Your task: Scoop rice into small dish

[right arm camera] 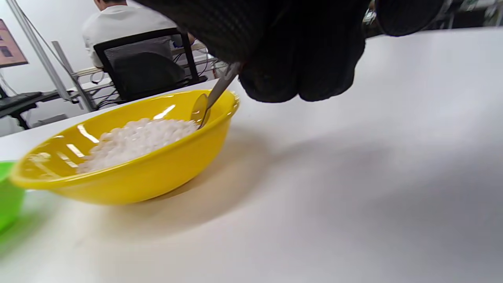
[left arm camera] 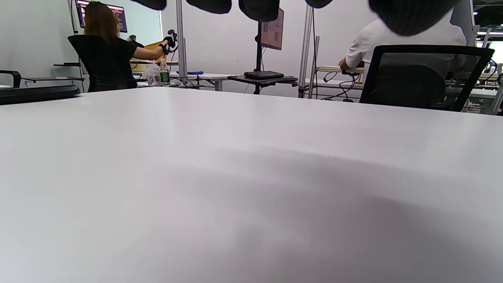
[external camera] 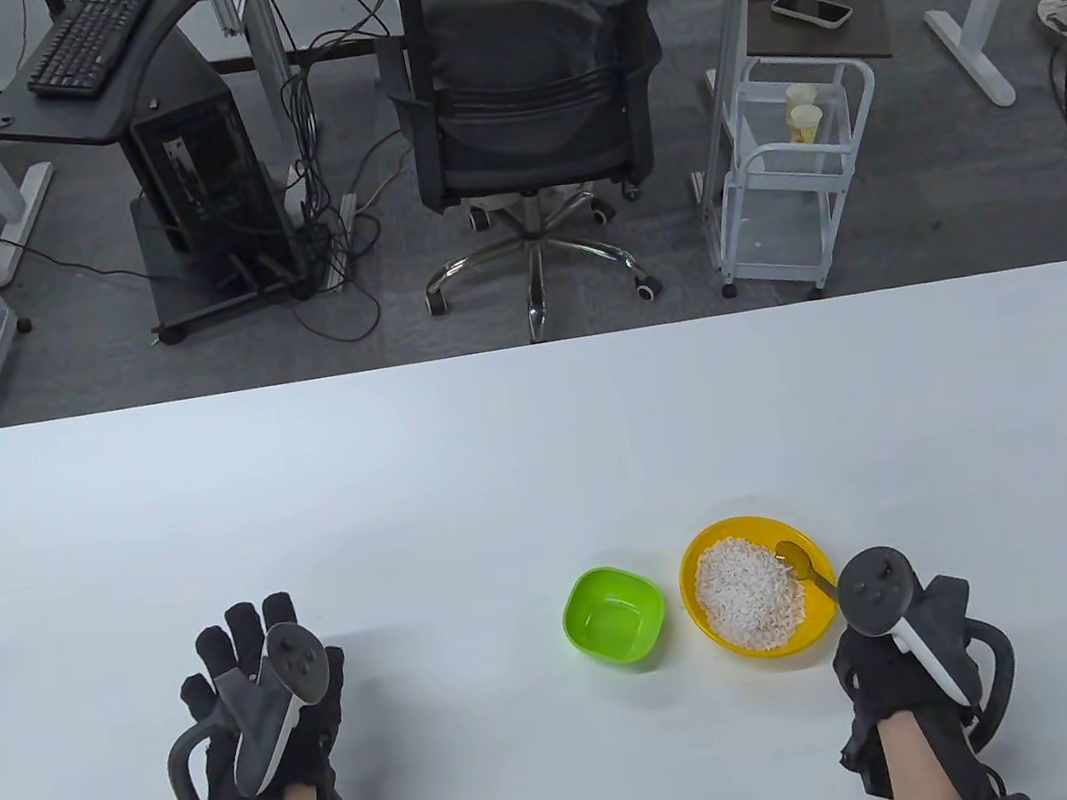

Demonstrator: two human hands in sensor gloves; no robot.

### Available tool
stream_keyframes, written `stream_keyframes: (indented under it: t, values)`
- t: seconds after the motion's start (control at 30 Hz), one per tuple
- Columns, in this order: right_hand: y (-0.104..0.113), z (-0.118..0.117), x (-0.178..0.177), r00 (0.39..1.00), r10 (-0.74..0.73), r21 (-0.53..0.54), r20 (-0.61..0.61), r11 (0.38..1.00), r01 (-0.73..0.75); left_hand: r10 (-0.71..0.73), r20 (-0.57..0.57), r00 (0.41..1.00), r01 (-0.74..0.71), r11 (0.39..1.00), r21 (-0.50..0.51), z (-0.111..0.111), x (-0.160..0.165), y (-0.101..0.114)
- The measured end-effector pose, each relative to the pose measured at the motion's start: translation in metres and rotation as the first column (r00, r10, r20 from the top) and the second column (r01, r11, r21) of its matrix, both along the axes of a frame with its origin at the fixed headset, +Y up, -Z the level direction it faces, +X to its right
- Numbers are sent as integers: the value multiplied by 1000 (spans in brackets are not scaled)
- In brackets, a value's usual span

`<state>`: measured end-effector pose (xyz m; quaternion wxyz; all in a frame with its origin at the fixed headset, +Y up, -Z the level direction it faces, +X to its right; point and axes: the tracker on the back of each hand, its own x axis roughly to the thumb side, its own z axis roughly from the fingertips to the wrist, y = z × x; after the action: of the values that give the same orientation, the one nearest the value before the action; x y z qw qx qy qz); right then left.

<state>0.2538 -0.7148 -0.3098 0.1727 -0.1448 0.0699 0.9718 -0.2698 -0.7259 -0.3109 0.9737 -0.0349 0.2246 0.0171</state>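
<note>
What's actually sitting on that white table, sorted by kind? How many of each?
Bowls: 2, a green one that looks empty and a yellow one holding rice
Spoons: 1, its bowl in the yellow one, handle held by the right hand
Gloved hands: 2, counting the left hand
Total: 5

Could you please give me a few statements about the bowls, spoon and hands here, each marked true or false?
1. The rice lies in the yellow bowl. True.
2. The green dish already holds rice. False: it is empty.
3. The right hand holds the spoon, whose bowl end is inside the yellow bowl. True.
4. The left hand steadies the green dish. False: it is well apart from both vessels and holds nothing.
5. The green dish sits to the right of the yellow bowl in the table view. False: it sits to the left.
</note>
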Motion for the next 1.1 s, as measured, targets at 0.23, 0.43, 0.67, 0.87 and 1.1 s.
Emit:
stream_keyframes:
  t: [0.23,0.43,0.67,0.87,1.1]
  values:
    - [-10,-3,7,976,-216,-60,-27,975,214,-5,2,1000,5,1000,-1,-2,-1,-2]
    - [-13,-3,21,935,-353,-19,32,935,354,-5,7,1000,5,1000,-16,-2,0,-5]
    - [-10,3,50,837,-544,18,65,839,544,5,2,1000,-5,1000,-13,-1,-2,-3]
    - [-9,5,56,809,-585,36,59,811,584,6,-2,1000,-6,1000,-22,-1,-2,-3]
    - [1,4,31,803,-593,28,-63,803,596,-2,-2,1000,2,1000,-19,0,-2,-3]
